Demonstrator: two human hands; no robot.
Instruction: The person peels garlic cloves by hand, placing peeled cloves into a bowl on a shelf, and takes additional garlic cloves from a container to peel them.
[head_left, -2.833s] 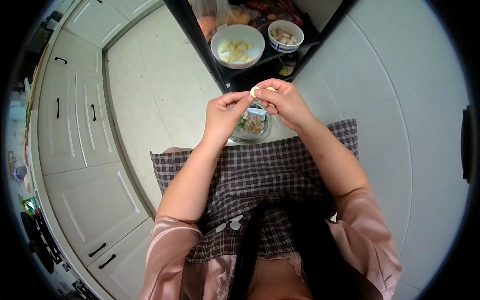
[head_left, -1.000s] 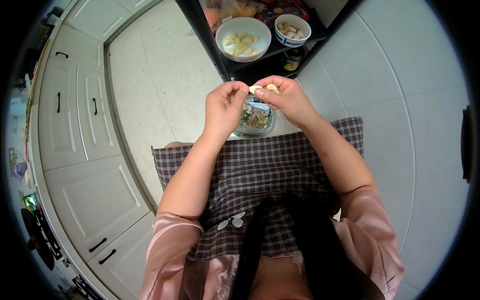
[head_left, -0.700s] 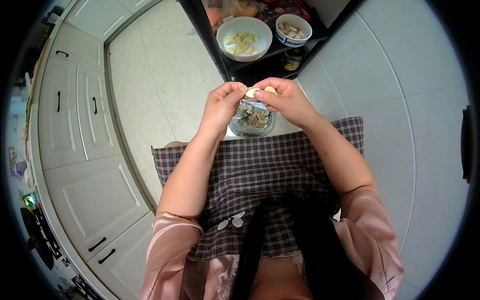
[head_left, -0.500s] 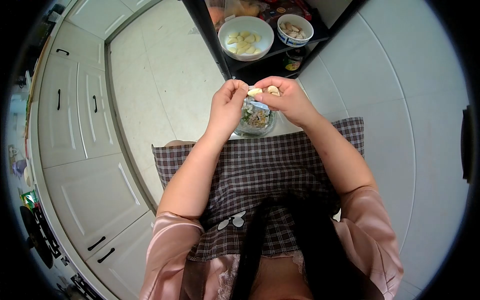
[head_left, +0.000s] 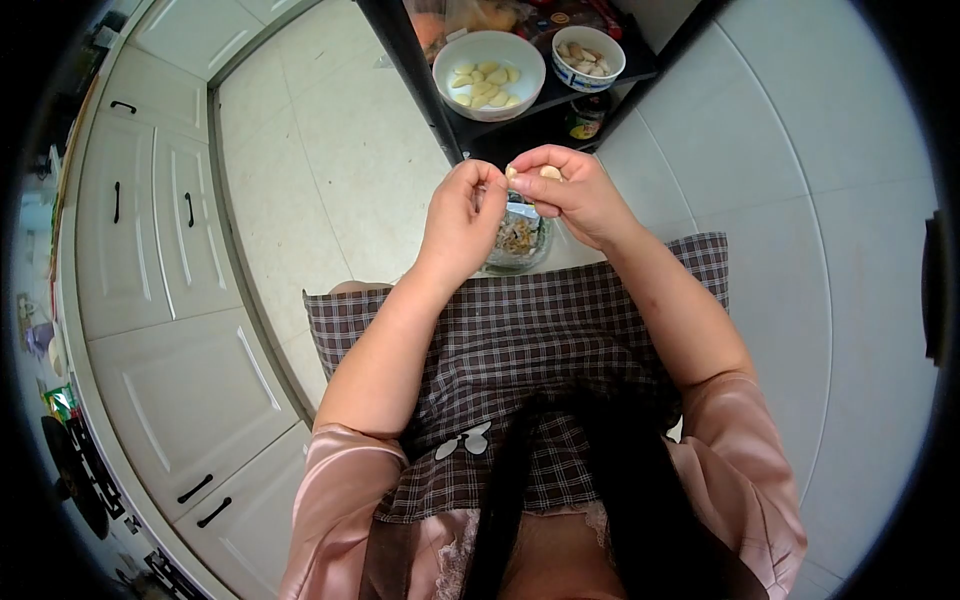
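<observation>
The single head camera faces forward and steeply down from above the wearer's chest. Hair (head_left: 625, 470) lies closest to the lens, at the lower edge; the apron (head_left: 550, 320) lies beyond it. The left hand (head_left: 462, 220) and right hand (head_left: 580, 195) register above frame centre, at forearm's reach. The shelf (head_left: 553, 97) occupies the top, farther out. Cabinets (head_left: 190, 400) bound the left side, the wall (head_left: 760, 200) the right. Wide-angle optics bow straight edges; dark corners surround the field.

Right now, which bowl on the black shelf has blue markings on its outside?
The smaller bowl at right, holding brownish cloves; the larger bowl beside it, with pale cloves, shows no blue.
</observation>
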